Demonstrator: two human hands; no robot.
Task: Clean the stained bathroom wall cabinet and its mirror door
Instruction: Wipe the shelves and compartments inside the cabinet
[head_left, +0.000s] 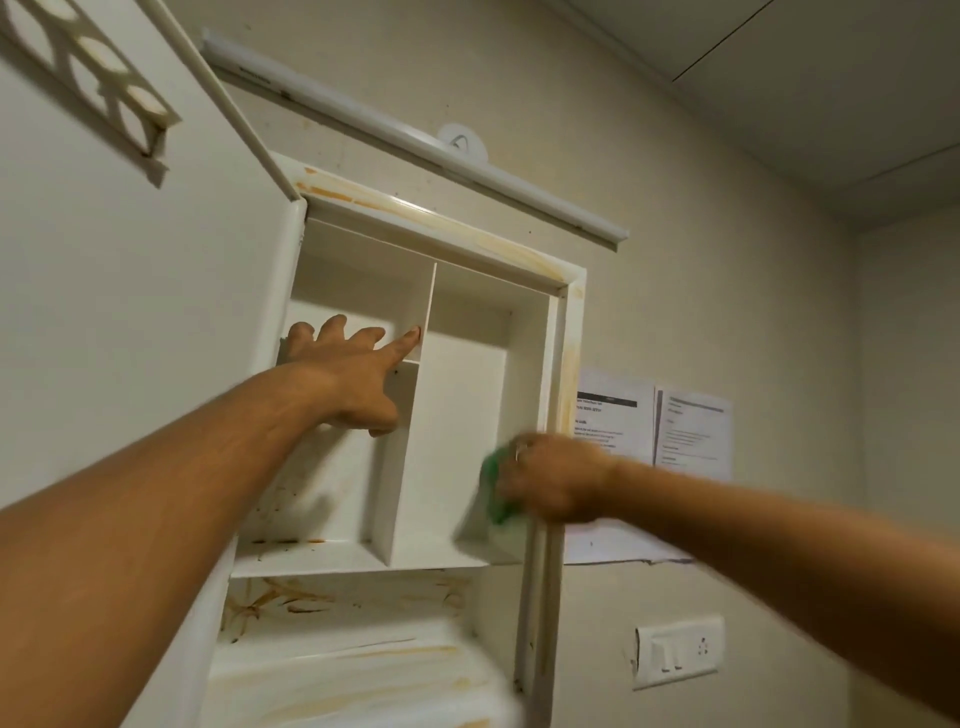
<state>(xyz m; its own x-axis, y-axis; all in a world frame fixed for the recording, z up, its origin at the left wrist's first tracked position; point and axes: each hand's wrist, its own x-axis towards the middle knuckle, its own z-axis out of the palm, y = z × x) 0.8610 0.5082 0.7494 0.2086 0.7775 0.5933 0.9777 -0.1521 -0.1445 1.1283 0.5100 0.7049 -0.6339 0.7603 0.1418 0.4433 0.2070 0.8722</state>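
Note:
The white wall cabinet (569, 332) hangs open above me, with orange-brown stains on its top frame, right frame and lower shelves. Its door (130, 312) stands swung out to the left, showing its plain back. My left hand (345, 371) reaches into the upper left compartment with fingers spread; the forefinger touches the upright divider (410, 452). My right hand (553, 480) grips a green cloth (493, 486) against the inner right side of the tall right compartment; this hand is blurred.
A long white tube light (415, 137) runs along the wall above the cabinet, with a round hook (461, 141) behind it. Printed sheets (670, 441) are stuck to the wall at the right. A switch plate with a socket (679, 650) sits lower right.

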